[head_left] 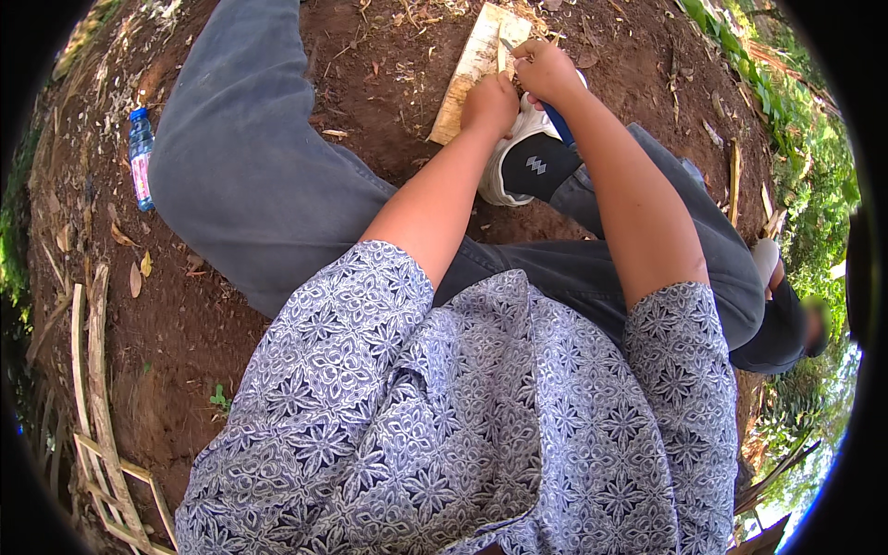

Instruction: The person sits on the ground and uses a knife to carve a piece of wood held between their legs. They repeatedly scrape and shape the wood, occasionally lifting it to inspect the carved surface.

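Head view: brown soil (pixel 379 102) spreads around and under one board (pixel 467 69), the landmark for everything else, with greenery (pixel 805 185) far to its right. Nearest the camera, well below the board, is one patterned shirt (pixel 481 407) with two short sleeves. Between shirt and board spreads one pair of grey trousers (pixel 240 176), its two legs bent out, one to the board's left and one to its lower right. At least two long wooden strips (pixel 97 361) lie far to the board's lower left; crosspieces among them make an exact count hard. One other person (pixel 777 328), in dark clothing, is far to the board's lower right.

One white shoe (pixel 527 123) sits just beside the board's lower right, with one black sock (pixel 532 171) in it; the left hand hides whether shoe and board touch. One bottle (pixel 141 157), blue-capped, lies well left of the board. Two hands meet over the board's right side. The left hand (pixel 490 104) is curled tight around one thin stick (pixel 501 60), which juts above the fist over the board. The right hand (pixel 548 72), just up and right of the left, is clamped on one knife (pixel 506 43); its grey blade is at the stick's upper end, though I cannot tell if they touch. Smallest, two dry leaves (pixel 135 281) lie far to the board's lower left.
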The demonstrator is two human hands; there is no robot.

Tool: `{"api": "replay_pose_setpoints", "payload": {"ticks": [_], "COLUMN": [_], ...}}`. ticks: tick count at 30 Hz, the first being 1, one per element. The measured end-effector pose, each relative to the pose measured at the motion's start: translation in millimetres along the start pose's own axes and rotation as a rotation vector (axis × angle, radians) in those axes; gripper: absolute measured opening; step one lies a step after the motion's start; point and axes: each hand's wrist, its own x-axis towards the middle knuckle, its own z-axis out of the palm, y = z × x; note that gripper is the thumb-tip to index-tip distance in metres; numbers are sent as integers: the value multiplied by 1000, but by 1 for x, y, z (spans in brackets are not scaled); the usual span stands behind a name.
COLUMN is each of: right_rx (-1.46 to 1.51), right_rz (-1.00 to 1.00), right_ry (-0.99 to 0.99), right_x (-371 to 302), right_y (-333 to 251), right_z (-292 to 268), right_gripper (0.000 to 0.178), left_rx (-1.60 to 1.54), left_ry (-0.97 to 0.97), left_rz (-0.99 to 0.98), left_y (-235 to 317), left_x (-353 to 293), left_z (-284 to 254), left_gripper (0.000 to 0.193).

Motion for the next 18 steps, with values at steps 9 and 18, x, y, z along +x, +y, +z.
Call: {"api": "replay_pose_setpoints", "payload": {"ticks": [9,18], "right_rx": [61,110], "right_rz": [52,42], "right_ry": [86,-62], "right_x": [33,-9], "right_y": [-3,9], "right_z": [11,-7], "right_gripper": [35,31], "left_rx": [12,35], "left_ry": [-7,30], "left_rz": [68,46], "left_y": [-16,-24], "left_x": [11,15], "left_z": [7,11], "left_gripper": [49,47]}}
